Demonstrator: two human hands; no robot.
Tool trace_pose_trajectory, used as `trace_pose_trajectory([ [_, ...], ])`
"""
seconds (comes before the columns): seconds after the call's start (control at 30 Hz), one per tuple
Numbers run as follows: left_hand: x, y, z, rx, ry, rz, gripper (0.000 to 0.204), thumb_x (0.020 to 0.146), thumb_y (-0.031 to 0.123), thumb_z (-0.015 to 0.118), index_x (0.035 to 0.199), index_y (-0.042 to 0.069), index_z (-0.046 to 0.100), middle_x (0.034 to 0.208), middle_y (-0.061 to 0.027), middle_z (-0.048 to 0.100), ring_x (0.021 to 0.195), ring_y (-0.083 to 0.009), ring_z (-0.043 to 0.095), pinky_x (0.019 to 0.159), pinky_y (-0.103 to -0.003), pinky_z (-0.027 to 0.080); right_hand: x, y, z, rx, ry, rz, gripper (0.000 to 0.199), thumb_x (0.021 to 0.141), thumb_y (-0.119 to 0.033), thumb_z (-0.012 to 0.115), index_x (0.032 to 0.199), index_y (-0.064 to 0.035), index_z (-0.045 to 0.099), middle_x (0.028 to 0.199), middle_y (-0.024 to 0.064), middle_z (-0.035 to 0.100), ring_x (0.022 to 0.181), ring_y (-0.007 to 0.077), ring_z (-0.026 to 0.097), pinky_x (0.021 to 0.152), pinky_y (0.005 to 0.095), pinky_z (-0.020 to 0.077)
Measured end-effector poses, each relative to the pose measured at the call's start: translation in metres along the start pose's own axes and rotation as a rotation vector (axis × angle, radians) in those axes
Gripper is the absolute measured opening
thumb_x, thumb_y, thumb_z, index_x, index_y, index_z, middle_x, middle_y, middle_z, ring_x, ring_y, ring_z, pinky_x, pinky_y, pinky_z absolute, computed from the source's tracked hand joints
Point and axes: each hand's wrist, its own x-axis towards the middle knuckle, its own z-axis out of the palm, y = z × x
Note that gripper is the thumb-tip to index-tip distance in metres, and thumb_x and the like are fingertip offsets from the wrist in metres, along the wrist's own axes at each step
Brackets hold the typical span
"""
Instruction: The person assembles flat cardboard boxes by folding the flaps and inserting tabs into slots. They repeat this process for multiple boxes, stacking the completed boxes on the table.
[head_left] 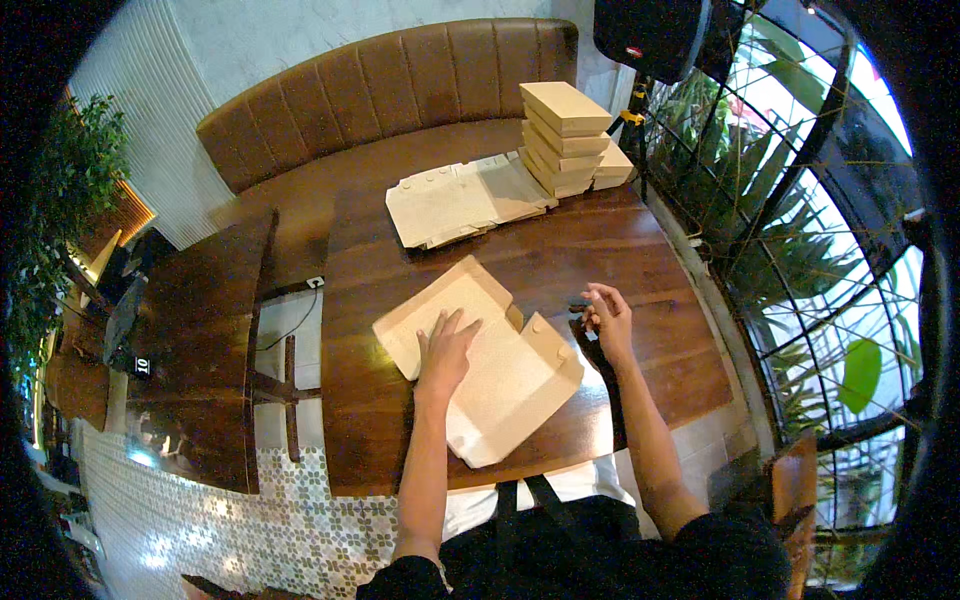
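An unfolded brown cardboard box blank point(515, 385) lies at a slant on the dark wooden table in front of me. Spread fingers of my left hand point(446, 355) rest flat on its left part. To the right of the blank, my right hand point(611, 322) hovers above the table, its fingers loosely bent and apart, with no object visible in them. A notch and a raised flap point(548, 338) show on the blank's right side, nearest that hand.
Flat cardboard blanks point(450, 205) lie piled at the table's far side. Beside them stands a stack of folded boxes point(565, 125), with another box point(612, 168) behind it. A brown padded bench point(400, 85) lines the wall. Left across a gap is another table point(195, 370).
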Motion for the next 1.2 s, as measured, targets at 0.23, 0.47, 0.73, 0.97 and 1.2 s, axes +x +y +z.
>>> trace_pose_trajectory([
  [0.23,-0.006,0.023,-0.022,0.08,0.131,0.141,0.043,0.097,0.012,0.062,0.139,0.015,0.065,0.15,-0.012,0.056,0.141,-0.0347,0.048,0.12,-0.059,0.031,-0.004,0.011,0.002,-0.454,-0.237,-0.161,0.028,0.093,-0.026,0.081,0.116,-0.0101,0.075,0.092,0.0028,0.073,0.079,0.0102,0.064,0.074,0.0284,0.053],
  [0.47,-0.083,0.132,0.012,-0.093,0.031,0.221,0.061,0.085,0.053,0.078,0.127,0.011,0.068,0.132,-0.012,0.065,0.123,-0.0371,0.059,0.105,-0.053,0.046,-0.01,0.004,0.004,-0.747,-0.467,-0.385,0.042,0.077,-0.027,0.09,0.115,-0.0124,0.078,0.083,0.0037,0.074,0.091,0.0228,0.061,0.086,0.0382,0.0494],
  [0.73,-0.052,0.12,0.028,-0.387,0.289,0.042,0.04,0.092,0.017,0.071,0.132,0.014,0.064,0.093,-0.0159,0.072,0.085,-0.0375,0.072,0.077,-0.049,0.059,-0.009,-0.003,0.0,-0.423,-0.59,-0.095,0.053,0.083,-0.005,0.086,0.133,-0.0068,0.068,0.083,0.0029,0.074,0.077,0.0081,0.065,0.075,0.0262,0.0533],
  [0.97,-0.031,0.092,-0.004,-0.543,0.098,-0.111,0.04,0.096,0.014,0.068,0.136,0.012,0.067,0.114,-0.0196,0.075,0.097,-0.036,0.074,0.086,-0.043,0.06,-0.01,-0.009,0.003,-0.506,-0.637,-0.272,0.047,0.087,-0.015,0.084,0.132,-0.0124,0.069,0.091,0.0026,0.079,0.084,0.0155,0.072,0.091,0.035,0.0494],
  [1.2,-0.027,0.095,-0.01,-0.495,-0.032,-0.104,0.033,0.096,0.012,0.069,0.129,0.008,0.071,0.112,-0.0164,0.073,0.094,-0.031,0.074,0.086,-0.04,0.059,-0.019,0.0,0.014,-0.668,-0.523,-0.398,0.04,0.089,-0.019,0.081,0.128,-0.0153,0.071,0.089,0.0013,0.078,0.091,0.0196,0.071,0.096,0.0395,0.0467],
])
